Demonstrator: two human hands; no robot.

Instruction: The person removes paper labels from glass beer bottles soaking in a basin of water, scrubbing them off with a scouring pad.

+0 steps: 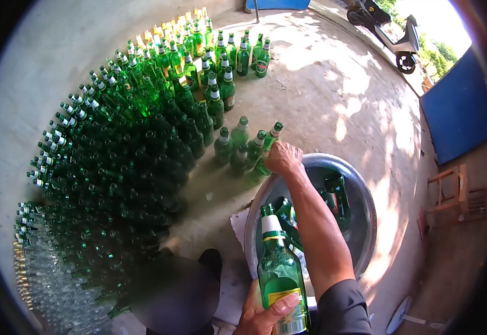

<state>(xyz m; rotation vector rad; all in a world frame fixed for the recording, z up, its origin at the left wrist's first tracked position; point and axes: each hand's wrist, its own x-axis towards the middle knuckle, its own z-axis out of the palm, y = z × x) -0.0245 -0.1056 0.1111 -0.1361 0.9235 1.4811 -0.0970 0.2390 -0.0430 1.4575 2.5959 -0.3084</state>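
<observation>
My left hand [257, 315] is closed around the lower part of a green glass beer bottle [280, 262], the thumb lying across its yellow label. The bottle stands nearly upright, its white-wrapped neck pointing away from me. Stretched out past a round metal basin [370, 223], my right hand [284, 158] has its fingers wrapped on another green bottle [275, 132] at the edge of a small group of standing bottles [239, 131]; its fingertips are partly hidden. Inside the basin lie several green bottles [338, 204], partly covered by my right forearm.
A large mass of standing green bottles [143, 134] fills the left side, with clear bottles [70, 285] nearer me. My knee [176, 296] is blurred below. Right are a wooden stool [447, 187] and blue panel [458, 106]; a scooter [391, 33] is parked farther back.
</observation>
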